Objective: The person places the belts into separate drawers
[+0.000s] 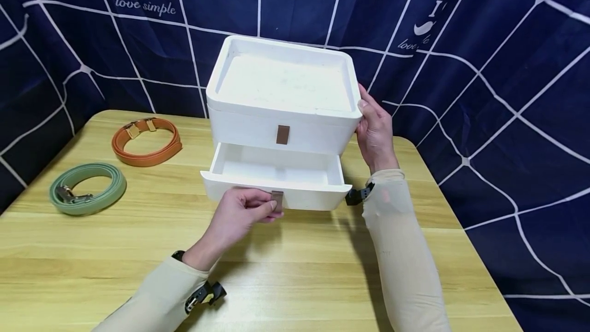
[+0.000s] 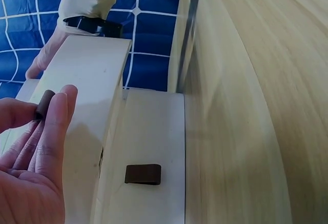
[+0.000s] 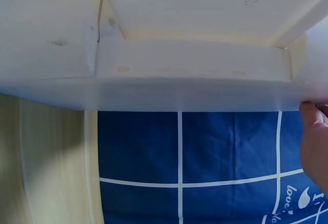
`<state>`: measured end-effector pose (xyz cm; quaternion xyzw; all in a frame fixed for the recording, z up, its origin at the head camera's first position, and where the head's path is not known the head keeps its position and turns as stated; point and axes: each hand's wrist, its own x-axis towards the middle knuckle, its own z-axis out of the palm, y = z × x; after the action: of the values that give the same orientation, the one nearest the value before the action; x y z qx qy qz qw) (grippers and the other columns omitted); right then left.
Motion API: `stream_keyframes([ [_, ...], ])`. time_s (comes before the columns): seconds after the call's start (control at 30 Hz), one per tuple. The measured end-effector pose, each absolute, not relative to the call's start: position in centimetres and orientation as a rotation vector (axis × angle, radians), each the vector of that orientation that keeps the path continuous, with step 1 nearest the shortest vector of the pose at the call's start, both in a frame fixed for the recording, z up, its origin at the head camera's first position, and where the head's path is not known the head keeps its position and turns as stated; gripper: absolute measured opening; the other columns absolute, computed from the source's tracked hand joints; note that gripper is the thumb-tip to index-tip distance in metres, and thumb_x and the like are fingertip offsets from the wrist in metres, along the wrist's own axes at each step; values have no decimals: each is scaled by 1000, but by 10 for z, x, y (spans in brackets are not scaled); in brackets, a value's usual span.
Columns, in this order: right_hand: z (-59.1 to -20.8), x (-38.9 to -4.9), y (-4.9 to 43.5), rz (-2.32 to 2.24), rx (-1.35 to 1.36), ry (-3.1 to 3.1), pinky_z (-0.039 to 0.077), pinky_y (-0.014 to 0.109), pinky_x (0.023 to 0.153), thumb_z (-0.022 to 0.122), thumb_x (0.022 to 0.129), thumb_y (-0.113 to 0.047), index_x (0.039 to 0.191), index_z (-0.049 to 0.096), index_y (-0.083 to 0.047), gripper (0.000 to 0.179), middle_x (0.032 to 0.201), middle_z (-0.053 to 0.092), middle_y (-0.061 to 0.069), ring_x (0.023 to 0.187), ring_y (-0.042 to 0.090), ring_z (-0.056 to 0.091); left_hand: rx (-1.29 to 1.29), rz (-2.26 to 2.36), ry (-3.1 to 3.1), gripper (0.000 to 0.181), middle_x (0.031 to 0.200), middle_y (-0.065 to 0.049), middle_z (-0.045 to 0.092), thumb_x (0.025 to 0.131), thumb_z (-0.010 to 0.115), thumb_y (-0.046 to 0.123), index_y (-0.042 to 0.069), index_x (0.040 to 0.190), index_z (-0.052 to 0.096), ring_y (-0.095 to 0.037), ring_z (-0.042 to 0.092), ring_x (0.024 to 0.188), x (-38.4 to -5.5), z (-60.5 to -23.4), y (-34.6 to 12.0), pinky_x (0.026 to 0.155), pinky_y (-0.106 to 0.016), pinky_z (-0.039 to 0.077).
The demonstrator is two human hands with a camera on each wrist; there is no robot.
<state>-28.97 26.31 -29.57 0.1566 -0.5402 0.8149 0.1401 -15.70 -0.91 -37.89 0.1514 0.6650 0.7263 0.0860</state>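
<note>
A white drawer box (image 1: 286, 127) with a shallow tray top stands on the table. One drawer (image 1: 313, 196) below the upper one is pulled out, its visible inside bare. My left hand (image 1: 241, 209) pinches that drawer's brown pull tab (image 2: 44, 105) between thumb and fingers. At the box's right side, my right hand (image 1: 375, 132) presses near the top rim; some of its fingers are hidden. Lower down in the left wrist view, a closed bottom drawer (image 2: 154, 131) carries another brown tab (image 2: 143, 174). The right wrist view shows the box's side wall (image 3: 205, 93).
Left of the box lie a coiled orange belt (image 1: 147, 158) and, nearer, a coiled green belt (image 1: 103, 201), both with metal buckles. The wooden table (image 1: 295, 281) meets a dark blue cloth (image 1: 295, 4) with white lines behind and at the sides.
</note>
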Motion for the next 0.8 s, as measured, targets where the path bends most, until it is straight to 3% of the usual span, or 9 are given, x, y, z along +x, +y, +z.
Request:
stream_keyframes([
  [0.17, -296, -288, 265, 2350, 416, -1555, 52, 24, 95, 57, 96, -6, 139, 50, 4, 45, 145, 50, 12, 126, 26, 51, 463, 2172, 1980, 13, 90, -22, 71, 90, 64, -7, -14, 101, 66, -31, 72, 84, -157, -380, -8, 76, -35, 62],
  [0.57, -295, -290, 262, 2399, 417, -1524, 50, 27, 100, 62, 94, -7, 139, 51, 4, 47, 145, 49, 12, 128, 27, 50, 449, 2179, 1993, 13, 90, -20, 72, 91, 63, -7, -13, 102, 66, -31, 72, 85, -155, -380, -11, 77, -35, 62],
  [0.8, -295, -289, 263, 2404, 404, -1532, 52, 25, 97, 62, 94, -7, 139, 51, 3, 47, 145, 49, 12, 127, 26, 51, 459, 2183, 1986, 12, 90, -20, 72, 90, 64, -7, -13, 101, 67, -43, 69, 88, -153, -380, -12, 78, -35, 62],
])
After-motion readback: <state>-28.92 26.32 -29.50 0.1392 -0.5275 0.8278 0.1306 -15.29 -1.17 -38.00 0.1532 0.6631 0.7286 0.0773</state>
